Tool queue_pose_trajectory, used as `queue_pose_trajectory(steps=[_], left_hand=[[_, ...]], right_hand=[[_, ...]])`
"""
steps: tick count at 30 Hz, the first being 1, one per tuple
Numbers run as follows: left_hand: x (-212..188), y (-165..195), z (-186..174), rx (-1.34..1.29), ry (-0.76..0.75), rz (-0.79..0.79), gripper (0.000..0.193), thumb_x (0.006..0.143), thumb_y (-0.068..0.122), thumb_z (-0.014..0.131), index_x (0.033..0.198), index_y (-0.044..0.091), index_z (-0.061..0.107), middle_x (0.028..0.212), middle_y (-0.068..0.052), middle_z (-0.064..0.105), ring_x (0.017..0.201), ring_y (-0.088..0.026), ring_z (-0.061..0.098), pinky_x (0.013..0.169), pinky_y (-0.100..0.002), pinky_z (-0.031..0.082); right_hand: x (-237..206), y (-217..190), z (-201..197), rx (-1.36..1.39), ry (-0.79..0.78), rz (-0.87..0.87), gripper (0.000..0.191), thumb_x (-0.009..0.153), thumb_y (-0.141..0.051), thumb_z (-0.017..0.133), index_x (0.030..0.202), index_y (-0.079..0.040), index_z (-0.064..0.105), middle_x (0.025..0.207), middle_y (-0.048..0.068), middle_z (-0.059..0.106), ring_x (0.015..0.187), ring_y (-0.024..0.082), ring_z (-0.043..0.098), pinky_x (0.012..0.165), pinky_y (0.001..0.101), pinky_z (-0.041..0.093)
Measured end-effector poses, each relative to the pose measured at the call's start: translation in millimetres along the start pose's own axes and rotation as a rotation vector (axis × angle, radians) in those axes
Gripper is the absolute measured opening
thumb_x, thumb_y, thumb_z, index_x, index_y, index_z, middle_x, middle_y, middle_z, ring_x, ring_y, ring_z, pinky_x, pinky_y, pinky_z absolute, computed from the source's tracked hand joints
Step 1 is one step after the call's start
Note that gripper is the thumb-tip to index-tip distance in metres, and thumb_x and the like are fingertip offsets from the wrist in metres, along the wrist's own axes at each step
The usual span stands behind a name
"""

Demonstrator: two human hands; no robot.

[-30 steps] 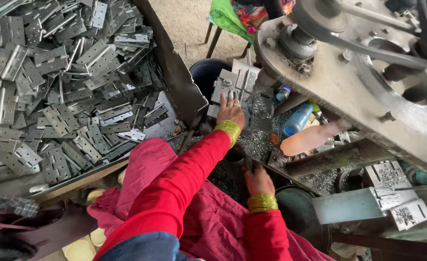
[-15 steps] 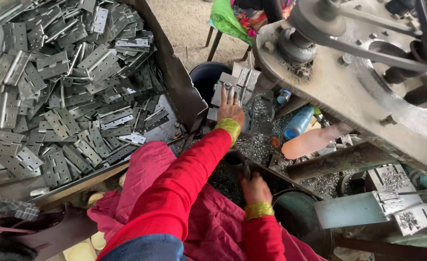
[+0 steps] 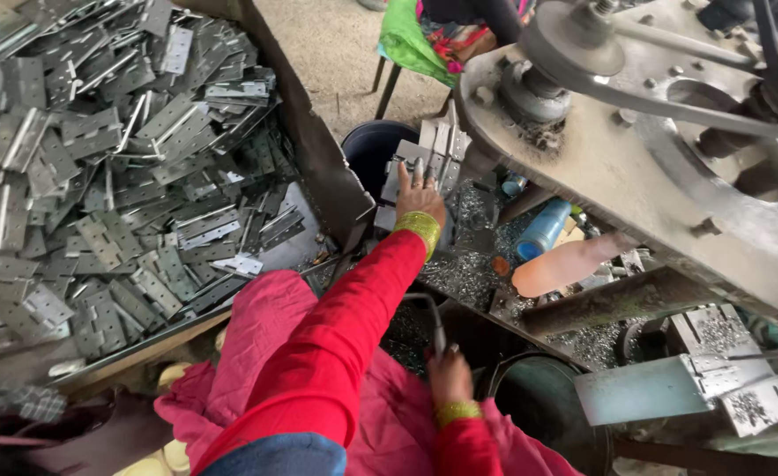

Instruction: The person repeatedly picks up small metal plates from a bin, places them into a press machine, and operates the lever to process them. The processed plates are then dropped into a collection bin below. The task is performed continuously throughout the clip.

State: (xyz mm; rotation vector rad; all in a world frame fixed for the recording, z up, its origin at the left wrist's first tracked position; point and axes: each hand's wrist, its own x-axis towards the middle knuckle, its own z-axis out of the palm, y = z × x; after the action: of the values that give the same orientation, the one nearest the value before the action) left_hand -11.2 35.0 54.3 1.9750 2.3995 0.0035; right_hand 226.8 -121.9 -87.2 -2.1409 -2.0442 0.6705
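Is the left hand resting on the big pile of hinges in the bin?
No, the left hand lies on a small stack of plates beside the machine.

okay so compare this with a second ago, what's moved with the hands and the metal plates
The right hand has dropped lower, toward the body, and now rests at a bent metal rod; whether it grips it is unclear. The left hand stays stretched out on the upright stack of plates. The bin of hinges, the blue bottle and the machine look unchanged.

A bin of hinges [image 3: 115,176] lies left of the press machine [image 3: 671,167], a bucket [image 3: 373,150] between them.
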Motion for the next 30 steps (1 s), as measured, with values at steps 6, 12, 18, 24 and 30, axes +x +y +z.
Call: queue_pose_trajectory(steps=[6, 12, 18, 24, 30], left_hand=[[8.3, -3.7, 4.6, -0.143, 0.223, -0.020, 0.055, 0.091, 0.023, 0.051, 0.146, 0.018, 0.054, 0.162, -0.005, 0.027, 0.153, -0.036, 0.013, 0.119, -0.068, -0.008], [-53.4, -10.2, -7.4, -0.009, 0.109, 0.108, 0.050, 0.100, 0.035, 0.052, 0.141, 0.009, 0.062, 0.166, -0.011, 0.034, 0.157, -0.036, 0.017, 0.122, -0.066, -0.004], [-117.9, -34.2, 17.1, 0.073, 0.367, 0.438, 0.045, 0.090, 0.027, 0.068, 0.132, 0.012, 0.063, 0.148, -0.013, 0.057, 0.144, -0.030, 0.045, 0.125, -0.057, 0.010], [-70.6, 2.5, -21.1, -0.240, 0.651, 0.350, 0.039, 0.088, 0.018, 0.073, 0.126, 0.014, 0.070, 0.127, -0.016, 0.070, 0.128, -0.031, 0.055, 0.118, -0.053, 0.023], [-65.4, 28.6, 1.7, -0.129, 0.346, 0.062, 0.033, 0.096, 0.022, 0.061, 0.121, 0.005, 0.072, 0.139, -0.019, 0.061, 0.137, -0.038, 0.046, 0.118, -0.056, 0.022]], right_hand=[[-9.1, -1.0, 4.3, 0.002, -0.027, -0.033, 0.054, 0.088, -0.048, 0.067, 0.125, -0.008, 0.065, 0.108, 0.025, 0.073, 0.107, 0.043, 0.068, 0.088, 0.0503, 0.055], [-30.8, -41.6, -66.0, 0.319, 0.500, -0.405, 0.042, 0.090, -0.034, 0.065, 0.125, -0.009, 0.064, 0.116, 0.018, 0.071, 0.104, 0.040, 0.069, 0.084, 0.0471, 0.054], [-49.6, -65.3, -82.8, 0.271, 0.374, -0.210, 0.031, 0.092, -0.033, 0.065, 0.114, -0.012, 0.070, 0.114, 0.011, 0.072, 0.105, 0.034, 0.069, 0.087, 0.0436, 0.055], [-44.9, -55.7, -75.0, 0.349, 0.373, -0.289, 0.028, 0.090, -0.031, 0.067, 0.110, -0.013, 0.071, 0.112, 0.010, 0.072, 0.104, 0.034, 0.069, 0.086, 0.0431, 0.055], [-30.4, -41.4, -56.5, 0.292, 0.339, -0.215, 0.035, 0.086, -0.031, 0.069, 0.117, -0.015, 0.069, 0.116, 0.010, 0.070, 0.108, 0.035, 0.067, 0.087, 0.0450, 0.054]])
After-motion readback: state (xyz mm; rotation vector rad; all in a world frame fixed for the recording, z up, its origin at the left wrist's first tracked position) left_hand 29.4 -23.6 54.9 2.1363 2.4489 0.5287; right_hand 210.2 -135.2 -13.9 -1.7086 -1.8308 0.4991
